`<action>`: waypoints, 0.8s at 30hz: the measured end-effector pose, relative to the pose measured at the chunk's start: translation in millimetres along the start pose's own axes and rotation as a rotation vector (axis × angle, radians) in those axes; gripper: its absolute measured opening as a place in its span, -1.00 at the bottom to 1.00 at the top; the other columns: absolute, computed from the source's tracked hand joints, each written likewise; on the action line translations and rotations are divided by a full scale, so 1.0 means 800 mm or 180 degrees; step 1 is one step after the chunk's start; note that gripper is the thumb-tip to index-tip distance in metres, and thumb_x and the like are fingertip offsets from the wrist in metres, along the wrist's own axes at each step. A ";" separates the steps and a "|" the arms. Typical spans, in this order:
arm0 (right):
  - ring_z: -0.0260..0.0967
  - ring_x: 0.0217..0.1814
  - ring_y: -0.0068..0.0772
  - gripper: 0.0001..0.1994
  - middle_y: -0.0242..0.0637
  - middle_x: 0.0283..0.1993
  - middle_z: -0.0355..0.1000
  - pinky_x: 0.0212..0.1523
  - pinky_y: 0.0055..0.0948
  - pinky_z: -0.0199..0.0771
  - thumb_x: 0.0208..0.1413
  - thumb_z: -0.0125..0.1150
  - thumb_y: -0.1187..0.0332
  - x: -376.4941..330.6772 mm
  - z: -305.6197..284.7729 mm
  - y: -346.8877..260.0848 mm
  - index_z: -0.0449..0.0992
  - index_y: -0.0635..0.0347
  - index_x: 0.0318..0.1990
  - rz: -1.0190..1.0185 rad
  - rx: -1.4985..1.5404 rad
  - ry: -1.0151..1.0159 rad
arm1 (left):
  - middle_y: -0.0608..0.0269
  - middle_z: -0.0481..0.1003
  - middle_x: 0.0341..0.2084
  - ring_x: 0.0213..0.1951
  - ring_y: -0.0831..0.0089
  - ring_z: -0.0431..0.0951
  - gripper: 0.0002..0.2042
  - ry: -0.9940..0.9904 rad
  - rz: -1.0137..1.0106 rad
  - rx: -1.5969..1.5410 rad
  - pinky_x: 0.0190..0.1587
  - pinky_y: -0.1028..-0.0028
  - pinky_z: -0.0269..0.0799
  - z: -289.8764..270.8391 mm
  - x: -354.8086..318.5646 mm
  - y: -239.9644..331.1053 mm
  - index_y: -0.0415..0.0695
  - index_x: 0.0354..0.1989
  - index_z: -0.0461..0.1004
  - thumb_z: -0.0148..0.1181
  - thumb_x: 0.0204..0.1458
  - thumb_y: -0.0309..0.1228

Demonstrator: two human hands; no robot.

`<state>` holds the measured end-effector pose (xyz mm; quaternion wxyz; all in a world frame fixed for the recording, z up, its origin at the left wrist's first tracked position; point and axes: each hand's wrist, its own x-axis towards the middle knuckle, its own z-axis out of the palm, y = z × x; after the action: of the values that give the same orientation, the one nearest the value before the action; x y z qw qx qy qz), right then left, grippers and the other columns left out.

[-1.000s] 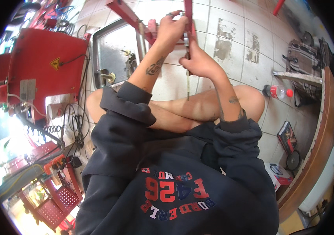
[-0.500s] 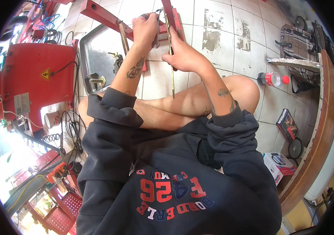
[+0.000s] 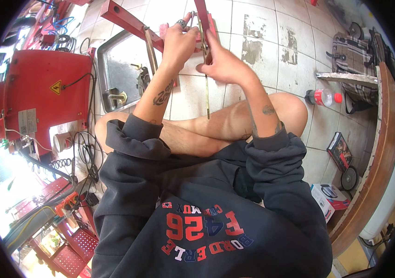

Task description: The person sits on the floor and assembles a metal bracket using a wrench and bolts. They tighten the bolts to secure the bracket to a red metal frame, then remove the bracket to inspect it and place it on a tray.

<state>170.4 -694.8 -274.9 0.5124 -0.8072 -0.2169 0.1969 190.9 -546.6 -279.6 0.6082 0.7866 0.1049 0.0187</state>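
Note:
At the top centre, my left hand [image 3: 180, 44] is closed, with a ring on one finger. A slim silver metal piece [image 3: 193, 19] shows by its fingertips, but I cannot make out what the fingers hold. To its right, my right hand [image 3: 224, 62] is closed round a red metal beam [image 3: 200, 11], thumb on the left and some fingers hidden. A long thin brassy rod [image 3: 207, 95] runs down beside the right thumb, over the crossed legs. Another red metal beam [image 3: 130, 24] slants in at the upper left, above a metal tray [image 3: 122, 60].
A red machine [image 3: 44, 88] with cables stands at the left. Metal fittings [image 3: 118, 96] lie in the tray. On the tiled floor at the right are a plastic bottle [image 3: 325, 97], a dark case [image 3: 341, 150] and a box [image 3: 329, 199], beside a wooden-edged panel [image 3: 376, 153].
My left hand has shifted slightly down and right, with its fingers now more visible near the silver piece. The right hand keeps its hold. The whole view has moved slightly.

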 end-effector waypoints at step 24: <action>0.53 -0.30 -0.21 0.29 0.21 0.12 0.34 -0.32 -0.36 0.61 -0.27 0.39 0.49 0.020 -0.012 0.002 -0.66 0.14 0.42 0.0243 0.0081 -0.0111 | 0.26 0.47 -0.59 -0.58 0.62 0.39 -0.31 -0.0777 0.0265 0.0906 -0.51 0.54 0.33 -0.017 0.015 0.001 -0.53 0.21 0.20 0.21 0.09 -0.18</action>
<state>189.0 -693.3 -273.9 0.5110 -0.8047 -0.1923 0.2331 200.5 -531.4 -276.3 0.4977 0.8648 -0.0007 -0.0668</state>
